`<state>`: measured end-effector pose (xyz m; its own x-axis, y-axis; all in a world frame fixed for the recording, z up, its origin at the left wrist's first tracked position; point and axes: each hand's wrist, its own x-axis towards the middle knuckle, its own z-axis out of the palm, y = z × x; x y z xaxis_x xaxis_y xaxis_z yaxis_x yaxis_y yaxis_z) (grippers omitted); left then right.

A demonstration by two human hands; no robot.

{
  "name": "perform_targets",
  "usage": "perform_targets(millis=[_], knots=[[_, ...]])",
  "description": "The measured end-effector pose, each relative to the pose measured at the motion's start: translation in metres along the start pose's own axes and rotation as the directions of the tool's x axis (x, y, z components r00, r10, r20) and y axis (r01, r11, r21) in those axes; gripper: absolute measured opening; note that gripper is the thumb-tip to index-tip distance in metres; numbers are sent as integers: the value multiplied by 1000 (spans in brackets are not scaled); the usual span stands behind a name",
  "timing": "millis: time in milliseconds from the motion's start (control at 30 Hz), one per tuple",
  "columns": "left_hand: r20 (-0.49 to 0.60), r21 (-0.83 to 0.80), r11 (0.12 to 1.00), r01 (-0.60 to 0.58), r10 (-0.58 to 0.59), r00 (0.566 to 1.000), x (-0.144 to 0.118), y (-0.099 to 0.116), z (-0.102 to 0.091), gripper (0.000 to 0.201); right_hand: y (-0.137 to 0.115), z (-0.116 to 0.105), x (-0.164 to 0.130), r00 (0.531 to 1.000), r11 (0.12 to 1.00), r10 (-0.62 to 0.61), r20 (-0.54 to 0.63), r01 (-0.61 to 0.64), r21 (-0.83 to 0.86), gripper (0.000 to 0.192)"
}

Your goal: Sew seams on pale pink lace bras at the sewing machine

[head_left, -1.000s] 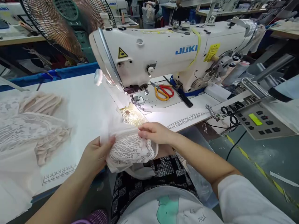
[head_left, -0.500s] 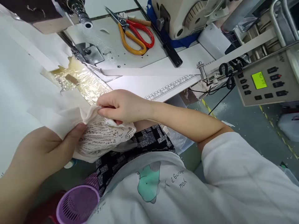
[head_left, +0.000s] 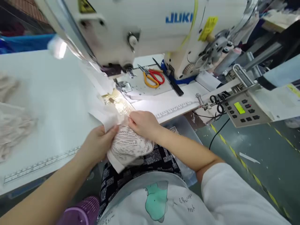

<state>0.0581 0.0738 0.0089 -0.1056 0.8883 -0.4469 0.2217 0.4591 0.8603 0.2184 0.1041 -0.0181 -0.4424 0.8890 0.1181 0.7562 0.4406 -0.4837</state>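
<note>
Cream lace garment [head_left: 127, 147] sits bunched at the table edge, pinched between both hands: left hand [head_left: 98, 145] closed on its near-left side, right hand [head_left: 142, 123] with fingers curled on its top. Since half a second ago the view has lifted, bringing the sewing machine [head_left: 150, 28] beyond the hands back into sight, marked "JUKI" in blue. Scissors [head_left: 152, 77] lie beyond the right hand.

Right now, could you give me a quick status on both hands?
Left hand and right hand gripping lace piece at table edge. Scissors lying apart. Nothing between.
</note>
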Motion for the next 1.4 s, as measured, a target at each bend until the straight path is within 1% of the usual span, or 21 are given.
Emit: perform_targets(millis=[33,100,167,200,267,333,400,433,467,567,633,700,767,833,900,1000,1133,1200,1267,1333,1400], knots=[[65,-137,987,85,-77,995,-6,-1,2,32,-1,1,-6,1000,1000,16,-14,-17,-23,21],[199,-294,924,244,-191,961,-15,-2,6,35,0,-2,-22,997,996,83,-9,-82,20,23],[288,-360,864,351,-255,923,-22,-1,7,34,5,-8,-42,985,964,173,4,-170,204,24],[324,-385,838,388,-271,906,-23,0,6,33,9,-10,-54,976,909,215,25,-209,360,26],[355,-429,797,425,-284,891,-22,2,3,31,20,-11,-78,951,693,303,61,-264,671,46],[346,-457,783,422,-280,895,-17,5,0,29,29,-1,-96,960,496,247,133,-243,833,63],[343,-452,797,400,-258,903,-9,9,-3,28,31,19,-106,987,346,10,161,-155,925,79],[345,-433,813,389,-249,905,-4,12,-4,28,29,32,-108,971,290,-108,215,-176,941,83],[351,-403,833,380,-243,904,1,14,-6,29,25,46,-107,950,239,-171,261,-217,946,84],[370,-306,896,323,-200,907,17,23,-10,34,5,82,-98,914,-6,-79,397,-399,917,75],[367,-296,929,220,-102,925,30,29,-16,37,-6,95,-90,911,-10,-35,411,-411,912,67],[355,-303,949,90,25,934,43,34,-22,39,-12,96,-86,921,15,13,390,-390,921,62],[347,-166,973,-159,209,914,58,38,-29,41,-14,90,-86,932,42,40,360,-361,931,59],[357,80,894,-441,387,850,74,39,-34,40,-13,80,-88,936,62,30,351,-352,934,57],[351,284,756,-590,491,798,89,39,-38,34,-14,70,-91,931,62,11,366,-366,929,57],[302,443,639,-629,554,776,105,33,-43,20,-20,61,-94,921,42,19,389,-390,920,56],[247,637,499,-588,591,768,110,21,-50,21,-27,54,-96,907,50,12,421,-421,906,60],[193,707,464,-533,599,777,109,17,-51,30,-30,50,-95,896,50,28,444,-445,894,64],[113,756,453,-473,621,775,106,14,-51,52,-33,43,-94,871,63,53,489,-492,869,69],[99,808,367,-460,685,721,104,14,-51,65,-35,35,-94,841,95,88,534,-541,836,76],[268,823,187,-536,704,657,104,14,-52,56,-35,27,-96,807,144,148,572,-589,795,79]])
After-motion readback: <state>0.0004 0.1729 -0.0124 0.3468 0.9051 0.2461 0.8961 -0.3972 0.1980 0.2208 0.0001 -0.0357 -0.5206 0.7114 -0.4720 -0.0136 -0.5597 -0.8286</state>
